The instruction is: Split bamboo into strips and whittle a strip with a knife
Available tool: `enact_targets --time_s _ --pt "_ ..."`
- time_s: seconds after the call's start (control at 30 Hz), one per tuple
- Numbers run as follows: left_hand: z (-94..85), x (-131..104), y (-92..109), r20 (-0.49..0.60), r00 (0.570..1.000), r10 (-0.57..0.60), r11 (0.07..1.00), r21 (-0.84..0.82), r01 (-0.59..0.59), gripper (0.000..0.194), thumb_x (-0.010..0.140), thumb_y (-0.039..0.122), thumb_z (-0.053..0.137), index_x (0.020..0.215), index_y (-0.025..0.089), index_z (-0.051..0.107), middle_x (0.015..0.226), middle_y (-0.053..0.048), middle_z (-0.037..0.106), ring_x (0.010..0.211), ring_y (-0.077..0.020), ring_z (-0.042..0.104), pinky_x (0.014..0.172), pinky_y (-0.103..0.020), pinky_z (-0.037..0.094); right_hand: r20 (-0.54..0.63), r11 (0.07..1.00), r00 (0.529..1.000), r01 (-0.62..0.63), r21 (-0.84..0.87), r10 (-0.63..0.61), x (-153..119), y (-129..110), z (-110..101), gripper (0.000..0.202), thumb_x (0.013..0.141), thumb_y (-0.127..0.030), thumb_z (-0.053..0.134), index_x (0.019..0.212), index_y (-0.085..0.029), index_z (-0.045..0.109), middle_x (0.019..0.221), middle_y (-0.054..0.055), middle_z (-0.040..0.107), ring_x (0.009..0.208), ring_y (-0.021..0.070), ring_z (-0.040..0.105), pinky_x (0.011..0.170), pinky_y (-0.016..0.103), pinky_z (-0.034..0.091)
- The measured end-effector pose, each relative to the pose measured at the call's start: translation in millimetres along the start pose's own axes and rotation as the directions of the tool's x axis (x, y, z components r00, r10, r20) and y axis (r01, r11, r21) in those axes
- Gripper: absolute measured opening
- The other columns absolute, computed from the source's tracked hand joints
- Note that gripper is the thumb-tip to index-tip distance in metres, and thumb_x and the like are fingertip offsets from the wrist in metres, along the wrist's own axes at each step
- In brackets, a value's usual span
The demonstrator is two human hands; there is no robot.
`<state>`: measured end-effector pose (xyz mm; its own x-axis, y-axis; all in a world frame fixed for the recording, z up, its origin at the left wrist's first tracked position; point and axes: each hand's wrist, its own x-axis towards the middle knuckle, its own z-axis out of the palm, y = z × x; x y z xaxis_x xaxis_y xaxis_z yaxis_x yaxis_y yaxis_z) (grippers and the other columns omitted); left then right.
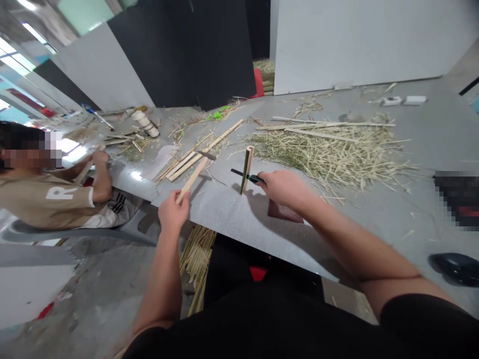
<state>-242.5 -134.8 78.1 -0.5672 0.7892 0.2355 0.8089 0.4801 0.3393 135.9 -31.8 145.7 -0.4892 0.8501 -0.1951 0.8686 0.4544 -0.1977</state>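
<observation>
My left hand [173,211] is closed round the wooden handle of a hammer [196,175], its metal head pointing away over the table. In my right hand [283,187] is a knife [256,178] with a dark green-black handle, its blade pointing left. A short upright bamboo piece [245,172], green on the outside and pale inside, stands on the table. The knife's blade crosses it about halfway up; whether it lies in a split or against the surface I cannot tell. The hammer head is to the left of the bamboo, apart from it.
Bamboo shavings [337,154] pile up at the right with thin strips on top. Bamboo lengths [204,154] lie behind the hammer. A brown sheet [285,211] rests under my right forearm. A person [48,189] sits at the left. Dark panels [187,50] stand behind the table.
</observation>
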Motion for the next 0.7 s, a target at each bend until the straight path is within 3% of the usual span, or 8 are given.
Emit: enact_targets --time_s 0.07,0.17,0.23,0.37,0.53,0.7 --pt "-6.6 -6.8 5.4 0.005 0.999 0.033 0.987 -0.155 -0.032 0.056 0.100 0.072 0.057 0.121 0.022 0.071 0.100 -0.007 0.080 0.086 -0.0188 0.068 0.080 -0.027 0.043 0.000 1.000 1.000 0.015 0.001 -0.015 2.0 0.7 3.3 0.051 0.115 -0.048 0.037 0.139 -0.020 0.073 0.113 0.014 0.075 0.089 0.0179 0.065 0.078 0.028 0.032" --pt "-14.0 -12.1 20.2 0.205 0.970 0.127 0.959 -0.276 -0.067 0.055 0.099 0.073 0.057 0.099 0.019 0.068 0.077 -0.001 0.066 0.072 -0.0132 0.055 0.071 -0.025 0.038 -0.009 0.998 0.998 0.059 -0.023 -0.059 3.0 2.0 7.1 0.049 0.114 -0.049 0.039 0.140 -0.023 0.073 0.112 0.013 0.075 0.090 0.0184 0.065 0.078 0.028 0.031" --pt "-15.5 -15.1 32.1 0.278 0.943 0.185 0.950 -0.297 -0.099 0.058 0.100 0.074 0.056 0.082 0.019 0.060 0.068 0.001 0.053 0.067 -0.0111 0.047 0.066 -0.025 0.032 -0.023 0.997 0.997 0.067 -0.031 -0.068 4.5 3.1 10.2 0.048 0.114 -0.049 0.039 0.139 -0.024 0.072 0.111 0.013 0.075 0.088 0.0187 0.064 0.076 0.028 0.029" --pt "-13.9 -23.0 50.6 0.265 0.930 0.254 0.936 -0.309 -0.168 0.058 0.103 0.071 0.053 0.078 0.019 0.053 0.064 0.002 0.046 0.066 -0.0098 0.042 0.066 -0.026 0.029 -0.035 0.998 0.997 0.066 -0.009 -0.066 13.5 6.2 20.0 0.048 0.115 -0.049 0.038 0.138 -0.024 0.072 0.109 0.012 0.075 0.084 0.0178 0.063 0.075 0.029 0.028" --pt "-19.4 -25.5 58.2 0.163 0.940 0.298 0.911 -0.343 -0.229 0.054 0.108 0.066 0.049 0.089 0.019 0.067 0.068 0.000 0.058 0.066 -0.0100 0.049 0.068 -0.027 0.034 -0.066 0.996 0.994 0.086 -0.035 -0.089 23.6 5.4 34.2 0.053 0.116 -0.051 0.031 0.142 -0.024 0.069 0.108 0.014 0.075 0.086 0.0191 0.064 0.075 0.029 0.028" --pt "-37.5 -21.1 63.2 0.093 0.928 0.362 0.887 -0.341 -0.312 0.051 0.110 0.061 0.048 0.095 0.019 0.075 0.064 0.001 0.058 0.060 -0.0093 0.051 0.066 -0.027 0.037 -0.057 0.994 0.993 0.103 -0.038 -0.105 22.4 -1.2 40.7 0.055 0.117 -0.052 0.027 0.146 -0.025 0.066 0.106 0.014 0.074 0.084 0.0196 0.063 0.074 0.029 0.024"
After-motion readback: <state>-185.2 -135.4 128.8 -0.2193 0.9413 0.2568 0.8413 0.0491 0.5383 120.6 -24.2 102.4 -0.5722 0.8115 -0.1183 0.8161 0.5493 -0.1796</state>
